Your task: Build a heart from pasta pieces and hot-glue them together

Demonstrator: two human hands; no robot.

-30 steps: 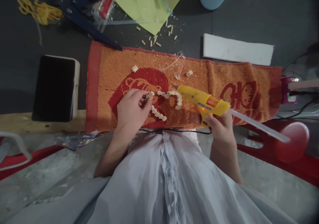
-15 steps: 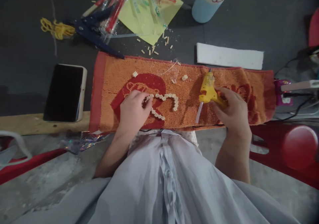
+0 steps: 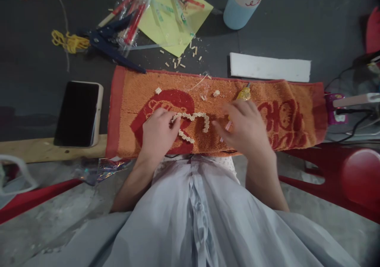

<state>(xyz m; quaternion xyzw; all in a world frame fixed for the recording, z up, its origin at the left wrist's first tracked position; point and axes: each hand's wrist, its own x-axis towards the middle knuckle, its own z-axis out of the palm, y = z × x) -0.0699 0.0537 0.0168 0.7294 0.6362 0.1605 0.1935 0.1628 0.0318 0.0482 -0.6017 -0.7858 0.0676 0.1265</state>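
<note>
A curved chain of small cream-coloured pieces, shaped like part of a heart outline, lies on the orange towel. My left hand pinches its left end between thumb and fingers. My right hand is above the towel just right of the chain, thumb and fingers apart, with nothing seen in it. Behind and under that hand lies a yellow glue gun, mostly hidden, its clear glue stick poking out below. Two small cream clusters, one of them a little block, rest farther back on the towel.
A phone lies left of the towel. Beyond it are blue-handled pliers, yellow cord, yellow paper and scattered cut bits. A white strip and a blue bottle stand behind on the right.
My right hand has let go of the glue gun and moved left toward the chain. My left hand keeps its pinch on the chain's end. The view has shifted slightly.
</note>
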